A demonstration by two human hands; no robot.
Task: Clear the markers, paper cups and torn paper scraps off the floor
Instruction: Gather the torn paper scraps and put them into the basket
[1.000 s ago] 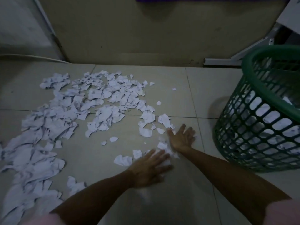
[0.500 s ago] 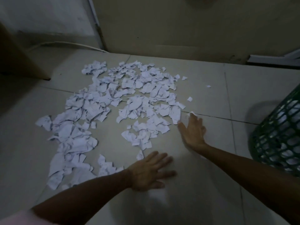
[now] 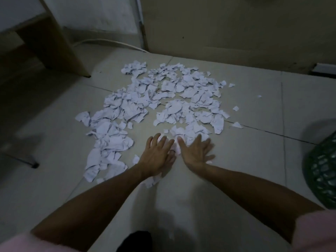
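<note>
A wide spread of white torn paper scraps [image 3: 156, 104] covers the tiled floor ahead of me. My left hand [image 3: 157, 155] lies flat on the floor at the near edge of the spread, fingers straight and pointing away. My right hand [image 3: 195, 152] lies flat beside it, fingers splayed, with a few scraps between and under the two hands. A small scrap [image 3: 151, 180] peeks out from under my left wrist. No markers or paper cups show in this view.
A green plastic laundry basket [image 3: 322, 171] stands at the right edge, only partly in frame. A wooden furniture leg [image 3: 54, 44] rises at the back left, with a white cable [image 3: 109, 42] along the wall. A dark metal leg [image 3: 27, 160] rests on the floor at left.
My view has swung left, pushing the basket toward the frame's edge. Both hands have come together, side by side, at the near edge of the scraps.
</note>
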